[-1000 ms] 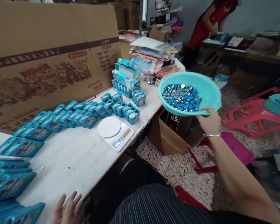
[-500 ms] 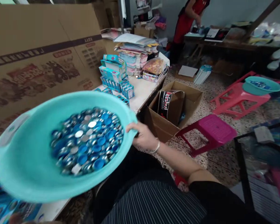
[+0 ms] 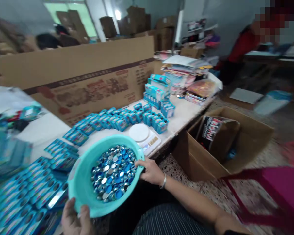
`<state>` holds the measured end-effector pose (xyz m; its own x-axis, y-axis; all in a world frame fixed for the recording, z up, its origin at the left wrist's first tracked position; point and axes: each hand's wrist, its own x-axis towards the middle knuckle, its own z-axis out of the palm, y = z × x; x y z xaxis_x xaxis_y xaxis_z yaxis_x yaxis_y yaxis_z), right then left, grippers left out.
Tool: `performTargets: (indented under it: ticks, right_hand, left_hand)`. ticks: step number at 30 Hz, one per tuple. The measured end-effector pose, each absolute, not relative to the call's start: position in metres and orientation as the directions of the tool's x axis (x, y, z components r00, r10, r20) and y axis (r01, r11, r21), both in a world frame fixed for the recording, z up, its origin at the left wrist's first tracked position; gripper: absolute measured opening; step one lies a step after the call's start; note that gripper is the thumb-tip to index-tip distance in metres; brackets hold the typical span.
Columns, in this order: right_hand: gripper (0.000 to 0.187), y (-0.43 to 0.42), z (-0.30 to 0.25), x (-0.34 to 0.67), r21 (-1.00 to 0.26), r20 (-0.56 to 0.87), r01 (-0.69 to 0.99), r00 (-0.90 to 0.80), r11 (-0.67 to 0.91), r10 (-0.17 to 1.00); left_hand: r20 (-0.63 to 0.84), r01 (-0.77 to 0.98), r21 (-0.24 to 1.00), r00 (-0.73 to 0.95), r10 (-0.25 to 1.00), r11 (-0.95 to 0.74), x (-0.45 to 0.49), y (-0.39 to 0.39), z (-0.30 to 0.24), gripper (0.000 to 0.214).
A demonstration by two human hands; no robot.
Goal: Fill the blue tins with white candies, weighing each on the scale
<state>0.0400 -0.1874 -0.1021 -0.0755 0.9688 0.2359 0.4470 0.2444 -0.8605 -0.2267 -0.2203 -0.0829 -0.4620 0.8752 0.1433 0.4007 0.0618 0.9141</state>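
Observation:
A turquoise plastic basin (image 3: 82,182) hangs in front of me at the table's near edge, tilted a little. Many small round blue and silver metal caps (image 3: 114,173) lie heaped in it. My right hand (image 3: 152,171) is closed on the handle at its right rim, thumb on top. At the near left rim, my left hand (image 3: 77,218) grips the basin with thumb and fingers; its lower part is cut off by the frame. Just beyond the basin, a white kitchen scale (image 3: 139,132) stands on the table, partly covered by the rim.
Rows of small blue boxes (image 3: 34,189) cover the left of the white table (image 3: 183,114). A large cardboard sheet (image 3: 88,55) stands behind. To the right are an open carton (image 3: 250,130) and a magenta stool (image 3: 286,186). A person in red (image 3: 245,45) is at the back right.
My view has swung left. The basin has moved lower and farther from me. My left hand, barely visible at the bottom edge before, is now at the basin's rim; my right hand keeps its hold.

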Motion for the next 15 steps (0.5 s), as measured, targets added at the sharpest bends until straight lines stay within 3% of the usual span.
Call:
performTargets:
  ticks: [2, 5, 8, 11, 15]
  right_hand:
    - [0.021, -0.178, -0.101, 0.047, -0.842, 0.206, 0.481, -0.136, 0.246, 0.969]
    - [0.041, -0.169, -0.084, 0.069, -0.797, 0.109, 0.547, -0.285, 0.255, 0.952]
    - [0.069, -0.155, -0.05, 0.093, -0.663, 0.029, 0.687, -0.373, 0.298, 0.927]
    - [0.056, -0.12, -0.018, 0.085, -0.466, 0.021, 0.8, -0.417, 0.377, 0.909]
    - [0.03, -0.058, -0.012, 0.02, -0.183, -0.105, 0.735, -0.675, 0.653, 0.73]
  left_hand:
    - [0.097, 0.492, 0.857, -0.443, 0.891, 0.151, -0.217, -0.217, -0.073, 0.073]
    - [0.264, 0.656, 0.748, -0.432, 0.863, 0.099, -0.219, -0.208, -0.05, 0.086]
    - [0.352, 0.745, 0.665, -0.248, 0.903, -0.054, -0.229, -0.178, -0.029, 0.067]
    - [0.163, 0.83, 0.526, 0.115, 0.98, -0.185, -0.228, -0.124, -0.021, 0.047]
    - [-0.211, 0.903, 0.239, 0.408, 0.888, -0.357, -0.202, -0.055, -0.033, 0.033]
